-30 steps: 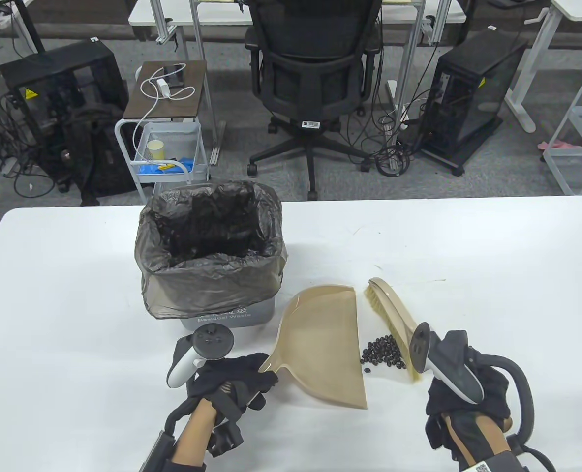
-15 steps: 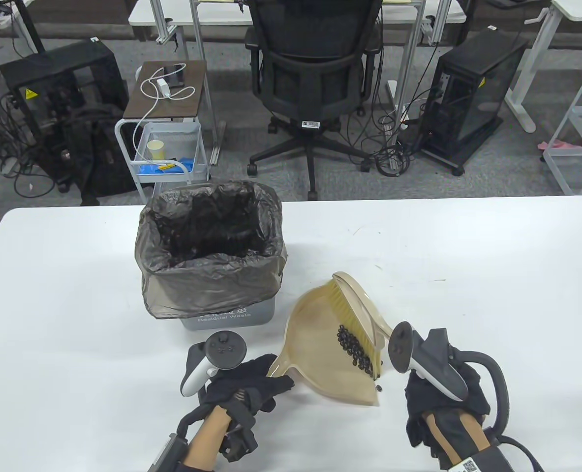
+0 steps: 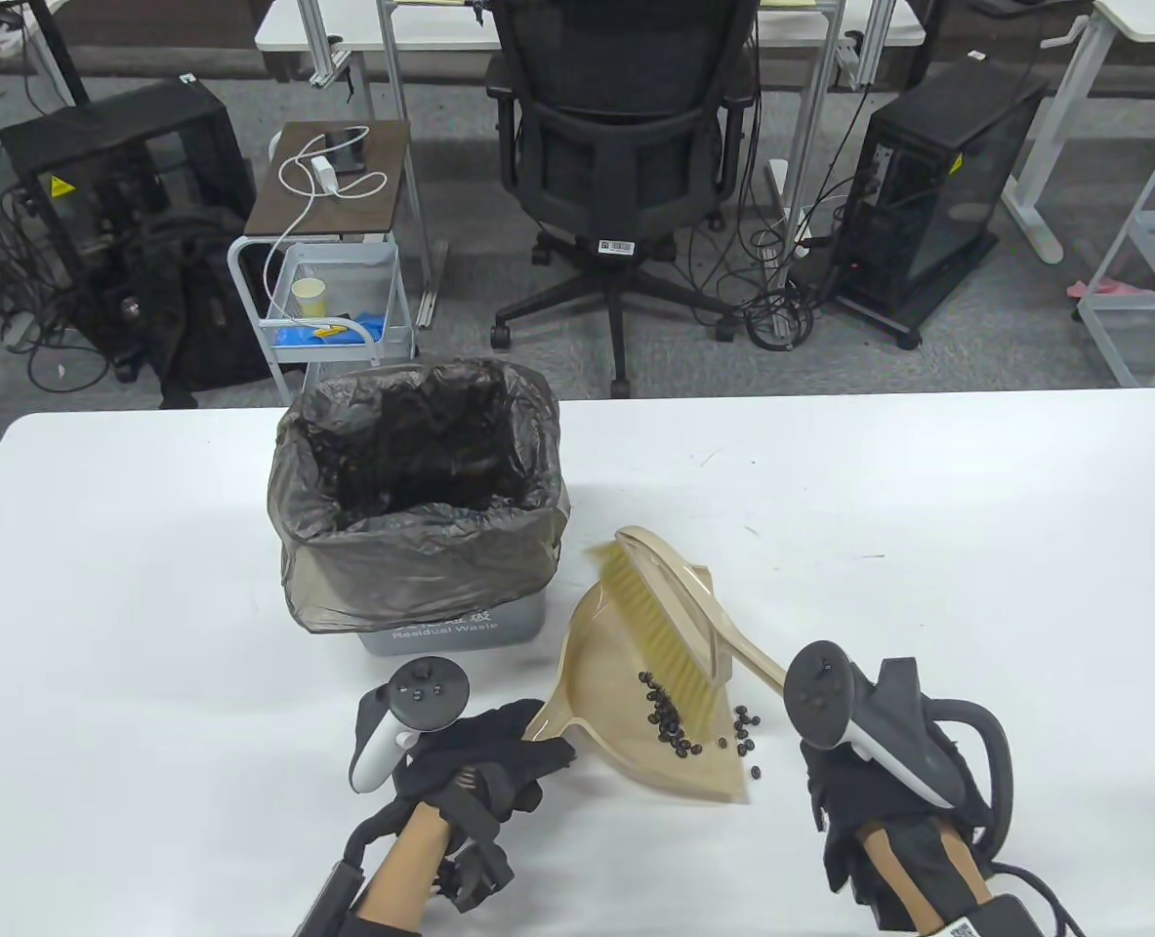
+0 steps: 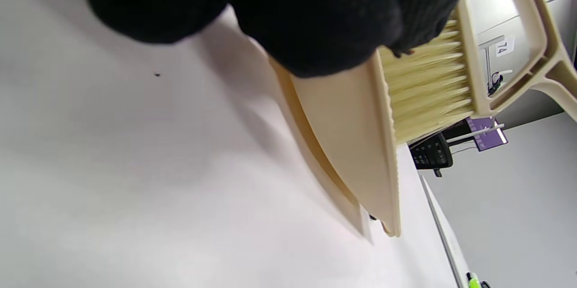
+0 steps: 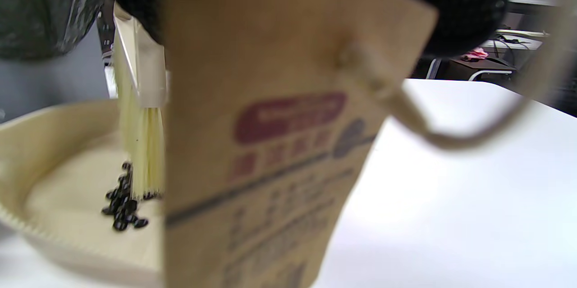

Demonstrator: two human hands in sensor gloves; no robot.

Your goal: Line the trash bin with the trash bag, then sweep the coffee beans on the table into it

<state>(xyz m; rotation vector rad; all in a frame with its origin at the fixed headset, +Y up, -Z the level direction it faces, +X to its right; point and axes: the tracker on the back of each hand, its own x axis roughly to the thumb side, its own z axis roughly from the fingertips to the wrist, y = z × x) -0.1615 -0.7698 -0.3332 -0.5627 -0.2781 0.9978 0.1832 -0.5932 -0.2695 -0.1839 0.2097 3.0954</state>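
Bin (image 3: pixel 460 630): grey, on the table (image 3: pixel 977 547), lined with a dark bag (image 3: pixel 411 556).
Dustpan (image 3: pixel 616 683): beige, just right of the bin; left hand (image 3: pixel 479 766) grips its handle.
Brush (image 3: pixel 670 625): bristles inside the pan; right hand (image 3: pixel 875 795) holds its handle.
Beans (image 3: pixel 670 727): most in the pan beside the bristles, a few on the table at the pan's lip.

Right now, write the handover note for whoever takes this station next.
Left hand: grips the dustpan handle.
Right hand: holds the brush, bristles inside the pan.
Trash bin: lined with the trash bag, behind the dustpan.
Coffee beans: most in the pan; a few on the table at its lip.
Left: sweep in the strays, tip the pan into the bin.
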